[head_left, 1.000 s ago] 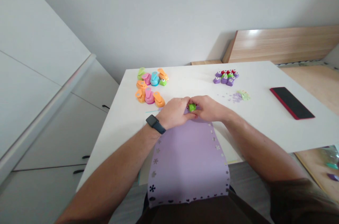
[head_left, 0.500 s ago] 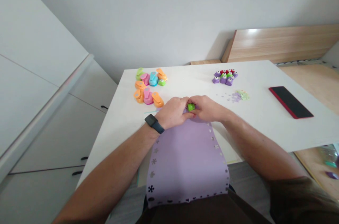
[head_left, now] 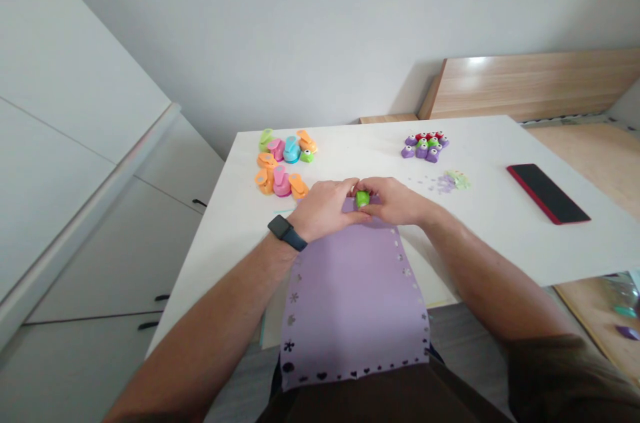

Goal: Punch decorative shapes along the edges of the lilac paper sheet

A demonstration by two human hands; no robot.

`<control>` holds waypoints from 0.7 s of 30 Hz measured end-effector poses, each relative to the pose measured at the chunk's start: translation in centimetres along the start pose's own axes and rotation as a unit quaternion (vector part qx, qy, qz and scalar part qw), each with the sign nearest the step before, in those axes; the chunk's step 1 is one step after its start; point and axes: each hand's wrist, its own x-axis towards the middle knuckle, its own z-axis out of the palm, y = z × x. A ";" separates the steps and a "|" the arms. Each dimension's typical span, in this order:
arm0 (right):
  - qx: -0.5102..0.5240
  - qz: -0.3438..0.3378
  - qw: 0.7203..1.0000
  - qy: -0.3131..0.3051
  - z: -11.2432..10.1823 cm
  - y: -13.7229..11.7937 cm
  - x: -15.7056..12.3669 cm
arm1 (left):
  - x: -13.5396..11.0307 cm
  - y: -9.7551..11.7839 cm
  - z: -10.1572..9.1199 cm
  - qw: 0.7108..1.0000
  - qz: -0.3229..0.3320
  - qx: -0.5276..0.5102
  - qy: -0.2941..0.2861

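Observation:
A small green paper punch (head_left: 363,200) sits at the far edge of a purple sheet of paper (head_left: 355,290). My left hand (head_left: 327,208), with a dark watch on the wrist, closes on the punch from the left, its thumb in front. From the other side my right hand (head_left: 393,202) has its fingers curled around the same punch. The sheet hangs over the table's near edge towards my lap. Punched flowers, hearts and other small shapes run along its left, right and near edges. My fingers partly hide the far edge.
Larger orange, pink, blue and green punches (head_left: 281,181) cluster at the back left of the white table (head_left: 480,230). Small purple, red and green punches (head_left: 423,148) stand at the back right, behind paper cut-outs (head_left: 447,182). A black-and-red flat object (head_left: 547,193) lies on the right.
My hands and the green punch have shifted very slightly away from me. The punch shows a little more between my fingers, and the sheet's near edge has moved slightly.

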 end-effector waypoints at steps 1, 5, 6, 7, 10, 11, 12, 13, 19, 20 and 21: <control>0.000 0.010 1.000 0.003 0.0 0.1 0.0 | -0.1 -0.3 -0.2 1.000 -0.006 0.008 -0.001; -0.003 0.023 1.000 0.020 -0.4 0.6 -0.1 | -0.8 -1.6 -0.7 0.999 -0.016 0.052 0.002; -0.001 0.022 1.000 0.022 -0.4 0.7 -0.1 | -1.1 -1.8 -0.8 0.998 -0.014 0.061 0.006; 0.001 0.022 0.999 0.024 -0.5 0.7 -0.2 | -1.3 -2.0 -1.0 0.997 -0.012 0.070 0.007; 0.010 0.023 0.999 0.028 -0.7 0.7 -0.3 | -2.0 -2.1 -1.6 0.996 -0.010 0.089 0.007; 0.015 0.023 0.999 0.030 -0.7 0.7 -0.3 | -2.2 -2.1 -1.8 0.996 -0.011 0.092 0.006; 0.020 0.023 0.999 0.031 -0.7 0.8 -0.3 | -2.4 -2.0 -2.0 0.996 -0.011 0.093 0.007; 0.026 0.024 0.999 0.034 -0.7 0.8 -0.3 | -2.6 -1.9 -2.1 0.996 -0.013 0.093 0.009; 0.060 0.030 0.996 0.066 -1.0 1.5 -0.1 | -3.3 -1.8 -2.0 0.997 -0.025 0.062 0.029; 0.066 0.031 0.995 0.073 -1.0 1.7 -0.1 | -3.4 -1.9 -1.9 0.997 -0.027 0.058 0.032; 0.072 0.034 0.994 0.079 -1.1 1.8 0.0 | -3.4 -2.0 -1.8 0.998 -0.030 0.054 0.034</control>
